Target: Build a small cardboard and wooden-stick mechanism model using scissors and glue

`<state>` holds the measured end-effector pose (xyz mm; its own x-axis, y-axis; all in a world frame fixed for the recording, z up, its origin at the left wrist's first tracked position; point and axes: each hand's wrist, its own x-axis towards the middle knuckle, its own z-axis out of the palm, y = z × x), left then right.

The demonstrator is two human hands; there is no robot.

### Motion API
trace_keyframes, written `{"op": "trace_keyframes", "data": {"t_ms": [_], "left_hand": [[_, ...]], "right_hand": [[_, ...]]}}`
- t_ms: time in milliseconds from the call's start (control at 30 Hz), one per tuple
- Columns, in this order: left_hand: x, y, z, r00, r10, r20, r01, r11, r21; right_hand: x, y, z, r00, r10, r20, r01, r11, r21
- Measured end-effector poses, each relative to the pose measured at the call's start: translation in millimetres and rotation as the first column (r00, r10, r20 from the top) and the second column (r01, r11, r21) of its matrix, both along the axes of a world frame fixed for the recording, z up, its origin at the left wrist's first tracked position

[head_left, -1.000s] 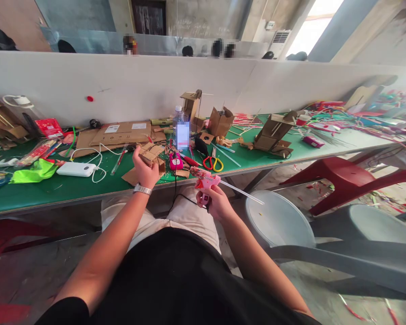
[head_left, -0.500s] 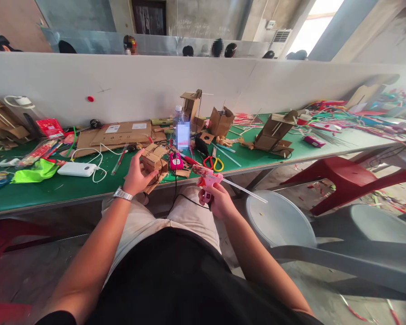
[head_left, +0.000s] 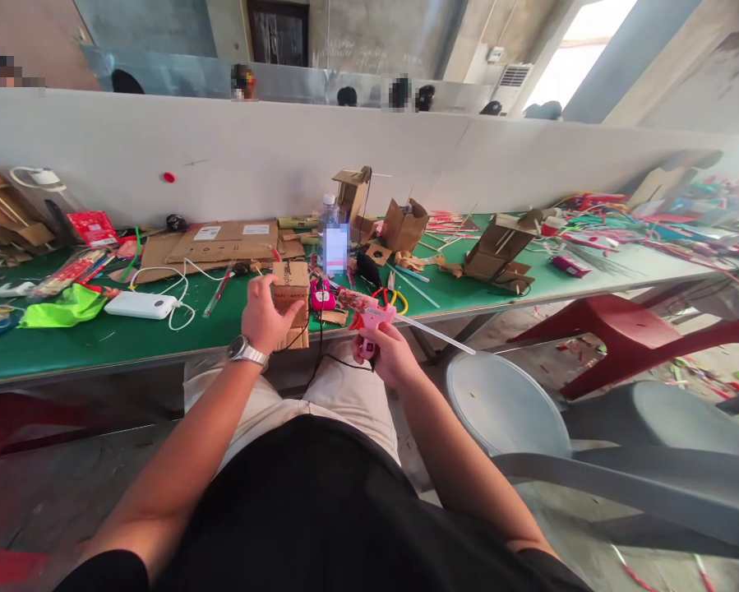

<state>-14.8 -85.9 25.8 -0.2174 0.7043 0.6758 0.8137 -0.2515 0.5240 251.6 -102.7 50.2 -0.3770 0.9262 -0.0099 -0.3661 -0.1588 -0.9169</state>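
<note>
My left hand [head_left: 266,316], with a watch on its wrist, grips the left side of a small cardboard box [head_left: 293,284] at the table's front edge. Printed lettering shows on the box face; my fingers hide its left part. My right hand [head_left: 389,355] is wrapped round the handle of a pink hot glue gun [head_left: 376,316]. A long clear glue stick [head_left: 440,335] juts from its back end, and the nozzle points left toward the box, apart from it. Between box and gun sits a bright pink socket block [head_left: 323,298] with a black cord.
Yellow- and red-handled scissors [head_left: 399,301] lie behind the glue gun. A water bottle [head_left: 328,214] and several cardboard models [head_left: 498,251] stand farther back. At left lie a white power bank [head_left: 140,305] and flat cardboard [head_left: 221,244]. A grey stool [head_left: 505,403] stands at right.
My left hand has moved right and turned the cardboard box, so its printed face now shows. The glue gun has shifted slightly left, closer to the box.
</note>
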Motion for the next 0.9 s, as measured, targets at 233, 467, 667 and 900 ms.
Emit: {"op": "trace_keyframes", "data": {"t_ms": [233,467,667,900], "left_hand": [[-45,19,39.6,0.952,-0.243,-0.185,0.249,0.969,0.008],[-79,56,68.1,0.828,-0.556,-0.074,0.484,0.775,-0.406],[-77,52,70.4,0.844,-0.521,-0.123,0.428,0.795,-0.430],[-80,78,77.6,0.810,-0.581,-0.078,0.500,0.755,-0.424]], "right_hand": [[-2,6,1.9,1.000,0.029,0.003,-0.030,1.000,0.010],[-7,8,8.6,0.998,0.059,0.015,-0.060,0.998,0.021],[-11,14,14.3,0.995,0.085,0.044,-0.087,0.995,0.048],[-19,20,13.3,0.991,0.123,0.048,-0.125,0.992,0.037]]}}
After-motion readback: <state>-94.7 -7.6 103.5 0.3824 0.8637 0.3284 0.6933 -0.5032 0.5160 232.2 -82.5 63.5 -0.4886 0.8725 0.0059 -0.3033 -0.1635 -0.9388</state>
